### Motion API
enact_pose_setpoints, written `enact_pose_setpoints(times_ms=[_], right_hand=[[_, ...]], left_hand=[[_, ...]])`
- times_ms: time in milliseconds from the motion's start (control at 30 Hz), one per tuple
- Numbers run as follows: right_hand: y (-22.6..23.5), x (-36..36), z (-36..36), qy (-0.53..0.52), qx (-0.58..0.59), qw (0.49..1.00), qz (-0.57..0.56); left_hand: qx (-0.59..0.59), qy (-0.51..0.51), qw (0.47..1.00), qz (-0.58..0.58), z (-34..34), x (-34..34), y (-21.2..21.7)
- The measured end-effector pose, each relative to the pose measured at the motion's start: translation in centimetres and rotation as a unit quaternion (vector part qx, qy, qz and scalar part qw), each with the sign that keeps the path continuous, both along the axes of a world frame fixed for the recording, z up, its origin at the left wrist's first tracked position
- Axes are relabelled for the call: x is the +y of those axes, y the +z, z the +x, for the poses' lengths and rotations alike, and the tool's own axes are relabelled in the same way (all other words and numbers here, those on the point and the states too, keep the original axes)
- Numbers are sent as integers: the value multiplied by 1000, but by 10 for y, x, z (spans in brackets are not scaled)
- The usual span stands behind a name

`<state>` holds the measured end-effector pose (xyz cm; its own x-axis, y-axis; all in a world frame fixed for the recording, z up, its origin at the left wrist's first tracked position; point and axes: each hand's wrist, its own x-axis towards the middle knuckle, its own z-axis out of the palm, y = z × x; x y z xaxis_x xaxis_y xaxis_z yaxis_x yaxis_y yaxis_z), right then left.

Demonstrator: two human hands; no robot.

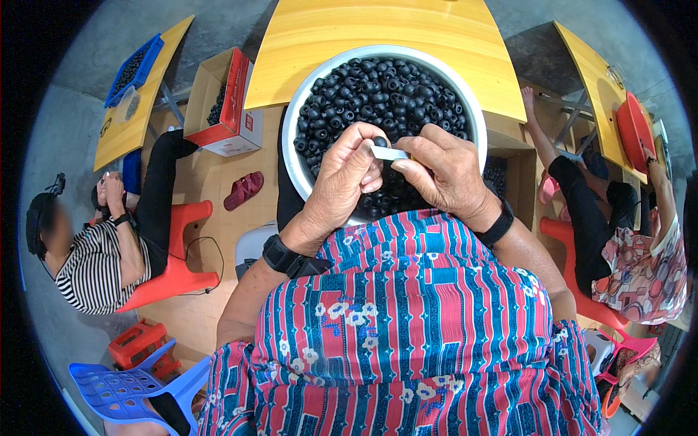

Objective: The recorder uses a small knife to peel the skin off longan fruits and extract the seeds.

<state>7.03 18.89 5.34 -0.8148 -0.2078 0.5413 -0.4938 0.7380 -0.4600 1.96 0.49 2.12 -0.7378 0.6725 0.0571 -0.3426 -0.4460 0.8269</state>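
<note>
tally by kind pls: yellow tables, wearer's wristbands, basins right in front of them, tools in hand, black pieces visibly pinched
Yellow tables: 3
Wearer's black wristbands: 2
Pale round basin: 1
Flat white tool in the right hand: 1
Black piece pinched in the left hand: 1
Total: 8

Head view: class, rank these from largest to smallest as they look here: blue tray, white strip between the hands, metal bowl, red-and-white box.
1. Metal bowl
2. Red-and-white box
3. Blue tray
4. White strip
Apparent size only; nearness may mislead.
</note>
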Motion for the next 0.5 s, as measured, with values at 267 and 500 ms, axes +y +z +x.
enact_pose_setpoints(times_ms=[267,500], right_hand=[[0,0,-1,-1,2,1000,-2],[0,0,-1,0,5,1000,3]], left_hand=[[-1,-6,1000,5,0,0,0],[11,-21,1000,2,-1,-1,-1]])
